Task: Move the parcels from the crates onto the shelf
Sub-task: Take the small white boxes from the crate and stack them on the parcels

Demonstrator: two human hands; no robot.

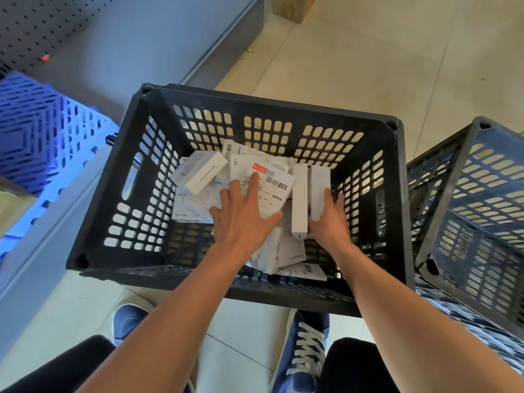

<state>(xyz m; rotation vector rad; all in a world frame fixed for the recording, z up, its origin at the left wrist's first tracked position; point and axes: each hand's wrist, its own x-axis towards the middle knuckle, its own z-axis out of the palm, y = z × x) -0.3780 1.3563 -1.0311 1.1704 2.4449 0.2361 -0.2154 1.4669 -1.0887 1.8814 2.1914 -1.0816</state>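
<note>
Both hands are down inside the black crate [136, 177] at the centre of the frame, right among the white parcels heaped on its floor. The left hand [243, 217] lies flat with fingers spread and straight, pressing on a labelled parcel [272, 185] that carries a barcode and a red patch; it grips nothing. Just right of it, the right hand [330, 219] curls round the near end of a tall white box [319, 188], thumb on its left face, fingers behind it. A second slim white box [300, 202] stands between the two hands, touching the held one. Further left in the crate, another white box [202, 173] lies tilted on top of flat packets. More parcels sit under the forearms, near the crate's front wall.

Both arms reach in from the bottom of the frame, over the front rim. A second dark crate [482, 211] leans tilted at the right edge. A blue crate [42, 131] sits at the left, on the grey shelf [136, 41] that fills the upper left. Blue shoes [306, 344] show on the tiled floor below.
</note>
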